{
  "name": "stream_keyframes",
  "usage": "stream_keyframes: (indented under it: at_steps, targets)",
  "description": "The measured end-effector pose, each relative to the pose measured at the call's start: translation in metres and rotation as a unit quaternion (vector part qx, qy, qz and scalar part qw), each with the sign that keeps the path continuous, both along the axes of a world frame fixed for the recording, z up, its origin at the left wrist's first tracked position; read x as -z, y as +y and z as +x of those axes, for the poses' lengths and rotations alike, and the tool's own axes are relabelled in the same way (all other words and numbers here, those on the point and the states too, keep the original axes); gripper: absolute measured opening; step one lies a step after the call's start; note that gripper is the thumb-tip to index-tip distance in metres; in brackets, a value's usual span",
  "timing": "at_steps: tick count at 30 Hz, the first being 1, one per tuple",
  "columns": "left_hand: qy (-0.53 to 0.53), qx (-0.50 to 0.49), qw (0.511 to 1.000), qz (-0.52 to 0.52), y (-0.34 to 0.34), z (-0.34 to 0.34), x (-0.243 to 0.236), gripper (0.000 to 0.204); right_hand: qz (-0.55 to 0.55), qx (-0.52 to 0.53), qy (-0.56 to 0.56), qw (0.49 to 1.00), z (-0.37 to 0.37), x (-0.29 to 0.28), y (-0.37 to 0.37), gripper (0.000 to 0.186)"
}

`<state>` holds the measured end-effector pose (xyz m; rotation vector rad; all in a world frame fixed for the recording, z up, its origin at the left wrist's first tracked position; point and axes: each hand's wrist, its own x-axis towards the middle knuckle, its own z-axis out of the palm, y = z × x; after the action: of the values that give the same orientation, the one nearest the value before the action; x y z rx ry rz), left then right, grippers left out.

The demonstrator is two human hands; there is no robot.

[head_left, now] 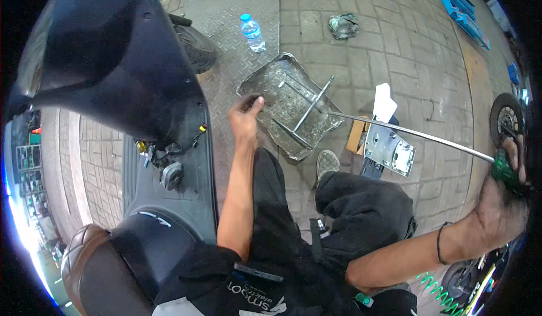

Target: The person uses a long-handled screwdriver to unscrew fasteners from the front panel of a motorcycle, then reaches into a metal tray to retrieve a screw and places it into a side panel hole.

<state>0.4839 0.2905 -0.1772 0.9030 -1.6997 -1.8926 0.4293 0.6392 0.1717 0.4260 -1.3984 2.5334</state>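
My right hand (502, 203), at the far right, is wrapped round the green handle of a long screwdriver (418, 132). Its thin metal shaft reaches left across the floor, and the tip appears over the right side of a dented metal tray (296, 149). A T-handle wrench (310, 111) and another thin rod-like tool (299, 84) lie in the tray. My left hand (245, 117) is at the tray's left edge, fingers curled with the thumb up. Its fingertips are dark and blurred, so whatever they may hold is hidden.
A scooter (164, 203) with a dark body and loose connectors stands on my left. Beyond the tray are a water bottle (253, 34) and a crumpled plastic bag (343, 26). A grey metal part (389, 149) lies right of my foot; a blue toolbox (463, 14) sits far right.
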Motion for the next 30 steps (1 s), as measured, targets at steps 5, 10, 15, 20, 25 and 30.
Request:
stream_keyframes:
  at_steps: [5,10,15,20,25,30]
  targets:
    - [0.181,0.014,0.964,0.193,0.013,0.041,-0.048,0.025,-0.053,-0.080,0.040,0.995,0.005,0.003,0.012,0.013]
    - [0.262,0.033,0.917,0.298,0.023,0.063,-0.080,0.017,-0.104,-0.152,0.072,0.980,0.016,0.006,-0.017,0.010]
    - [0.302,0.061,0.883,0.354,0.041,0.063,-0.118,0.016,-0.126,-0.150,0.087,0.977,0.028,0.004,-0.034,0.013]
    - [0.325,0.074,0.860,0.387,0.039,0.066,-0.133,0.016,-0.146,-0.133,0.086,0.976,0.029,0.005,-0.034,0.014]
    - [0.349,0.079,0.838,0.411,0.039,0.066,-0.134,0.017,-0.168,-0.131,0.078,0.974,0.022,0.009,-0.024,0.014]
    - [0.348,0.076,0.833,0.425,0.040,0.063,-0.134,0.018,-0.162,-0.109,0.066,0.979,0.011,0.013,-0.019,0.013]
